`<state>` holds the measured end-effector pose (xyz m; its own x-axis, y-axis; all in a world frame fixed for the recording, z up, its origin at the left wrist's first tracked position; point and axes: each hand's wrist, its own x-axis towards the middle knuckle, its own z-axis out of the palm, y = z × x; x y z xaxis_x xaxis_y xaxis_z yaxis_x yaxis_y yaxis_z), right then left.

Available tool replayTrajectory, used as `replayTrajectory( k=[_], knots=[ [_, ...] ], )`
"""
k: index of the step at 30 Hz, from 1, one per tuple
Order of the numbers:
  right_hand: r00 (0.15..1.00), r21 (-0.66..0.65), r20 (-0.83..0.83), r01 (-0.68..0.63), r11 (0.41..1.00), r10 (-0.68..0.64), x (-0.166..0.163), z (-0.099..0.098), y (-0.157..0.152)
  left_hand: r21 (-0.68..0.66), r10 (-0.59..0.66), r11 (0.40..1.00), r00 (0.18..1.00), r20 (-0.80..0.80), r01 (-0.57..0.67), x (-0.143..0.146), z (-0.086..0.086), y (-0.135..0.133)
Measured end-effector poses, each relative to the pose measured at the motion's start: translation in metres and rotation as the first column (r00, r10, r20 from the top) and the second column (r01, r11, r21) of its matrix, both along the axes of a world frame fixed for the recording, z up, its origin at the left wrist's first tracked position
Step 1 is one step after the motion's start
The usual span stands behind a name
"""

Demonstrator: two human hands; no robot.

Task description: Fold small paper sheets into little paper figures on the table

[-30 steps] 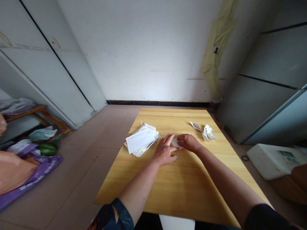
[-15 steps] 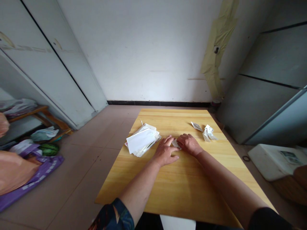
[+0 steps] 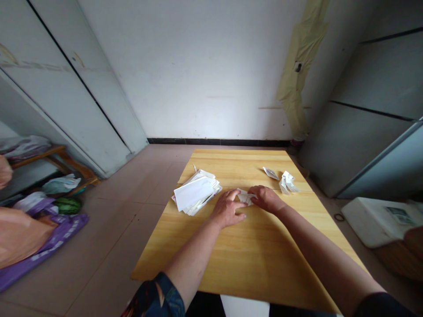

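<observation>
A small folded white piece of paper (image 3: 245,197) lies on the wooden table between my hands. My left hand (image 3: 227,209) rests at its left side with fingers spread and thumb apart, fingertips touching the paper's edge. Over the paper's right end, my right hand (image 3: 266,199) is closed, with its curled fingers on the paper; the fingertips are partly hidden. Left of my hands sits a loose stack of white papers (image 3: 195,192), a blank sheet on top.
Towards the table's far right lie a flat folded paper (image 3: 270,173) and a crumpled-looking folded paper (image 3: 287,182). The wooden table (image 3: 231,259) reaches towards the wall. A white box (image 3: 370,224) stands on the floor at right, and a watermelon (image 3: 68,205) at left.
My right hand has slid slightly to the right, and more of the folded paper shows between my hands. My left hand has barely moved.
</observation>
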<state>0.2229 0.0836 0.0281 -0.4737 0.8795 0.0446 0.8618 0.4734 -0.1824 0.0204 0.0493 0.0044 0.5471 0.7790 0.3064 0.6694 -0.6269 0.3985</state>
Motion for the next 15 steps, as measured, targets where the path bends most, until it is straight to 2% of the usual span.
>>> replayTrajectory(
  k=[4, 8, 11, 15],
  knots=[
    [0.999, -0.027, -0.034, 0.022, 0.999, -0.023, 0.002, 0.003, -0.005, -0.005, 0.015, 1.0, 1.0, 0.001, -0.015, 0.0, -0.001, 0.0],
    [1.0, 0.007, -0.027, -0.002, 1.0, 0.002, 0.007, -0.002, -0.008, -0.011, 0.016, 1.0, 1.0, 0.009, -0.015, -0.001, -0.004, 0.001],
    [0.999, 0.066, -0.028, -0.026, 0.998, 0.028, 0.014, -0.009, -0.01, -0.026, 0.022, 0.999, 1.0, 0.013, -0.022, -0.001, -0.006, 0.002],
    [0.994, 0.216, -0.019, -0.099, 0.971, 0.106, 0.021, -0.018, -0.015, -0.035, 0.032, 0.999, 0.999, 0.013, -0.032, 0.0, -0.006, 0.002]
  ],
)
